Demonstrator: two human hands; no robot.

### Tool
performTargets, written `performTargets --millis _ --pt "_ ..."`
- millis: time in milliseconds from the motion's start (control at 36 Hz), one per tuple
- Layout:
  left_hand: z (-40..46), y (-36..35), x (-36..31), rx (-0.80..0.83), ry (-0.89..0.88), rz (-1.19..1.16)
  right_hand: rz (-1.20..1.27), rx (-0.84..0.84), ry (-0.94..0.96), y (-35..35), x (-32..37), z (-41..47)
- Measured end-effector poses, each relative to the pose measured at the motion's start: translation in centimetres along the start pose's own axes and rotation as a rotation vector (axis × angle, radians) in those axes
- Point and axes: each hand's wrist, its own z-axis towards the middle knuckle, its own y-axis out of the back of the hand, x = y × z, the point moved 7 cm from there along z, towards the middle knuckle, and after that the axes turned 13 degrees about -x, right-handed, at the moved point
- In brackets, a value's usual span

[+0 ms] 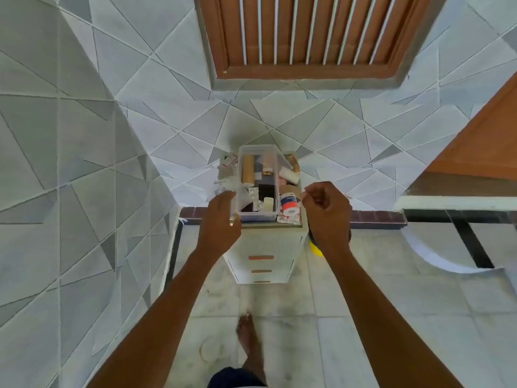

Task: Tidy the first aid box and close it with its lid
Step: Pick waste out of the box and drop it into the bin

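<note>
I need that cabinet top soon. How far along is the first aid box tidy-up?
Partly done. Several supplies already sit inside the clear box, but an adhesive tape roll and other packets still lie outside it on the cabinet top. The left hand rests at the box's near-left corner; the right hand hovers, curled, beside the roll. No lid is visibly on yet.

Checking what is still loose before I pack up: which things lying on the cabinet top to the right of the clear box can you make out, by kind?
Adhesive tape roll, red and white: 1
White roll: 1
Printed packet under the tape: 1
Total: 3 told apart; others at the far corner are too blurred.
</note>
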Motion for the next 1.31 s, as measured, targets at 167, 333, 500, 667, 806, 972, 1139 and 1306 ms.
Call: performTargets --millis 167,333,500,667,806,972,1139,1306 --pt "3.3 -4.3 4.6 0.184 -0.086 0.291 -0.130 -0.011 -0.090 -4.0 -4.1 2.4" --pt "4.9 -6.9 8.2 0.275 -0.102 0.418 -0.176 0.006 -0.145 -7.4 -7.6 4.0" --pt "5.4 -8.1 9.8 0.290 -0.180 0.386 -0.239 0.044 -0.201 -9.1 -11.6 5.9" --pt "7.5 -6.1 8.1 0.024 -0.054 0.184 -0.360 0.070 -0.258 -10.1 -16.3 8.0" --pt "11.2 -6.6 7.1 -0.077 0.040 0.152 -0.469 0.131 -0.347 -11.1 -21.4 10.3" --pt "14.8 -8.2 4.9 -0.113 -0.071 0.276 -0.512 0.289 -0.396 -13.2 -26.2 12.1" --pt "15.8 -9.8 4.6 -0.089 -0.088 0.270 -0.474 0.338 -0.476 -14.1 -28.5 12.6" --pt "15.4 -10.6 3.6 -0.074 -0.131 0.289 -0.407 0.389 -0.477 -14.6 -28.7 12.8"
